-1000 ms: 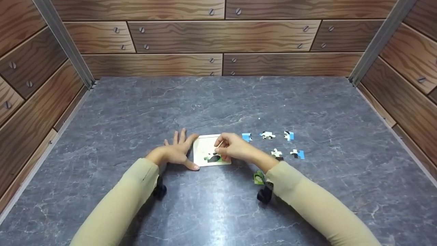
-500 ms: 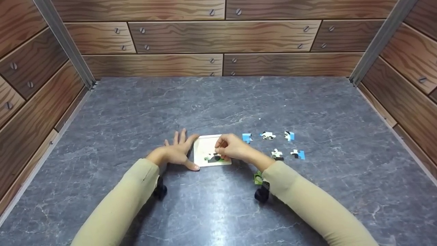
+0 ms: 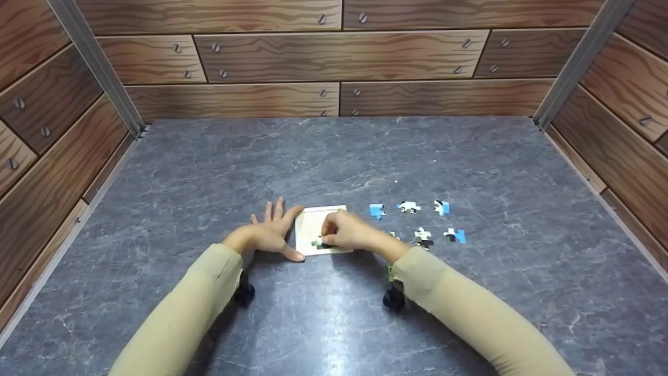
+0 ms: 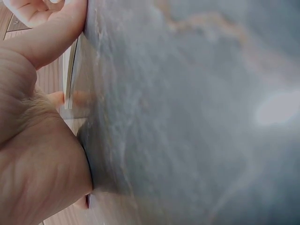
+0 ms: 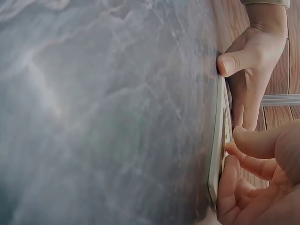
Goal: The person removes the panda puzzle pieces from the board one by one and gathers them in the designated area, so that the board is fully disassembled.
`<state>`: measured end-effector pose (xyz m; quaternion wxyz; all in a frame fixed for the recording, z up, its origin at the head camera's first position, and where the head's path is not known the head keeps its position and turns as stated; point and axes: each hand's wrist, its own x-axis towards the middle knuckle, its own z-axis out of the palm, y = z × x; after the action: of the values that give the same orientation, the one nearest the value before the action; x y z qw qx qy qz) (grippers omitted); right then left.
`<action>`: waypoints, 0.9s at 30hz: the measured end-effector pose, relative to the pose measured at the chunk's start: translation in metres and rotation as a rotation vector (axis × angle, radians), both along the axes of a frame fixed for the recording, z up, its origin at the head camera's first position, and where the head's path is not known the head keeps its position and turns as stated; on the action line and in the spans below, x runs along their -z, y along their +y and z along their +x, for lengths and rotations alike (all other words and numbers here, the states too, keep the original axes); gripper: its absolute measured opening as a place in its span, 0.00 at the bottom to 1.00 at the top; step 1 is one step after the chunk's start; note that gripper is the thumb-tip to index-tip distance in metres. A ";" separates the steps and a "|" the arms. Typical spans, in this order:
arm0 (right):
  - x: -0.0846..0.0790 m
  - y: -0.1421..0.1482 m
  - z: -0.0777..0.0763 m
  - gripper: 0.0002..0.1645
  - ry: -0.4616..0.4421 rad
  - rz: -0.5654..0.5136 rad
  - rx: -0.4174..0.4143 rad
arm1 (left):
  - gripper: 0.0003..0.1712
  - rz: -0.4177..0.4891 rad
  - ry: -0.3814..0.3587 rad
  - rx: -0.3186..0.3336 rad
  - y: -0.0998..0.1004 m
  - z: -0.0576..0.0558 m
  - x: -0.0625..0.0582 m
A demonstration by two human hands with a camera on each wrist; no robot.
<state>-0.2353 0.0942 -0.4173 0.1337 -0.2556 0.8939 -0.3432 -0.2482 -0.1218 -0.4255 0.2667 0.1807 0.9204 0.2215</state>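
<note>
A small white puzzle tray lies on the grey marbled table in the head view. My left hand is spread along its left side, the thumb at the near corner and the index finger at the far one. Over the tray's near right part, my right hand pinches a small puzzle piece, mostly hidden behind its fingertips. Green, white and black puzzle artwork shows in the tray beside those fingertips. The right wrist view shows the right thumb and curled fingers close at the tray's edge.
Loose puzzle pieces, among them a blue one, a white one and a black-and-white one, lie right of the tray. A green piece is partly hidden by the right sleeve. Wood-patterned walls enclose the table.
My right hand has shifted slightly left and toward the near edge of the tray, uncovering the tray's far right corner and part of another loose piece. The left hand stays put.
</note>
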 end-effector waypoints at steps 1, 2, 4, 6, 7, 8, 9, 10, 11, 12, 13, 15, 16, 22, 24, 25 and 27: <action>0.000 -0.001 0.000 0.02 -0.002 0.008 0.002 | 0.67 0.000 0.002 0.000 0.000 0.000 0.000; 0.001 -0.001 0.000 0.03 0.001 0.014 0.004 | 0.67 0.001 0.004 0.001 0.000 0.000 0.000; 0.001 -0.001 0.000 0.04 0.012 0.019 0.006 | 0.67 -0.001 0.006 0.002 0.000 0.000 0.001; 0.001 -0.002 0.001 0.05 0.021 0.017 0.010 | 0.67 -0.003 0.008 0.003 0.000 0.000 0.001; 0.002 -0.002 0.001 0.05 0.028 0.015 0.010 | 0.67 -0.003 0.008 0.002 0.001 0.000 0.000; 0.002 -0.002 0.001 0.06 0.034 0.012 0.008 | 0.67 -0.003 0.007 0.001 0.001 0.000 0.000; 0.002 -0.002 0.001 0.06 0.041 0.008 0.005 | 0.67 -0.004 0.008 0.000 0.001 0.000 0.000; 0.003 -0.002 0.001 0.06 0.047 0.004 0.000 | 0.66 -0.005 0.008 0.000 0.001 0.000 0.000; 0.003 -0.001 0.001 0.06 0.051 0.002 -0.003 | 0.66 -0.005 0.008 -0.001 0.001 0.000 -0.001; 0.004 -0.001 0.000 0.06 0.056 0.000 -0.007 | 0.66 -0.005 0.009 -0.002 0.001 0.000 -0.001; 0.004 -0.001 0.000 0.06 0.063 -0.002 -0.014 | 0.66 -0.005 0.009 -0.003 0.001 0.000 -0.001; 0.005 -0.001 -0.001 0.06 0.076 0.007 -0.020 | 0.66 -0.005 0.006 -0.005 0.001 0.000 -0.001; 0.005 -0.001 -0.001 0.06 0.083 0.013 -0.021 | 0.66 -0.005 0.006 -0.006 0.001 0.000 -0.001; 0.004 -0.002 0.001 0.08 0.099 0.054 -0.002 | 0.67 0.001 0.005 -0.005 0.001 0.001 0.000; 0.004 -0.002 0.001 0.08 0.091 0.058 0.004 | 0.67 0.002 0.007 -0.004 0.001 0.001 0.000; 0.004 -0.002 0.001 0.08 0.088 0.056 0.004 | 0.66 0.004 0.007 -0.004 0.001 0.001 0.000; 0.003 -0.002 0.001 0.09 0.080 0.049 0.005 | 0.66 0.004 0.011 -0.004 0.001 0.001 0.000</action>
<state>-0.2341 0.0923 -0.4207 0.1031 -0.2637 0.9073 -0.3108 -0.2468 -0.1211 -0.4251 0.2607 0.1805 0.9218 0.2230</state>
